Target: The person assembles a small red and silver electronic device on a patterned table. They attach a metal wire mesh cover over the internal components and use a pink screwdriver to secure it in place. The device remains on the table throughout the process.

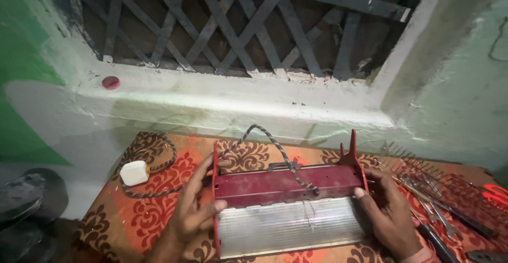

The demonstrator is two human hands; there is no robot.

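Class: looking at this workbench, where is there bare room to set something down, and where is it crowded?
Bare cloth lies between the white plug and the left hand. Right of the right hand, tools crowd the surface.

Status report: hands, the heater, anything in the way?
Left hand and right hand grip the red heater ends. Cord loops over top. Tools lie right.

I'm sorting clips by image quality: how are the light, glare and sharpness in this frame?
Head view: dim, warm light; a bright band falls across the white ledge; the ribbed reflector of the red heater glares pale; left hand and right hand look soft; corners fall dark, and the tools are murky.
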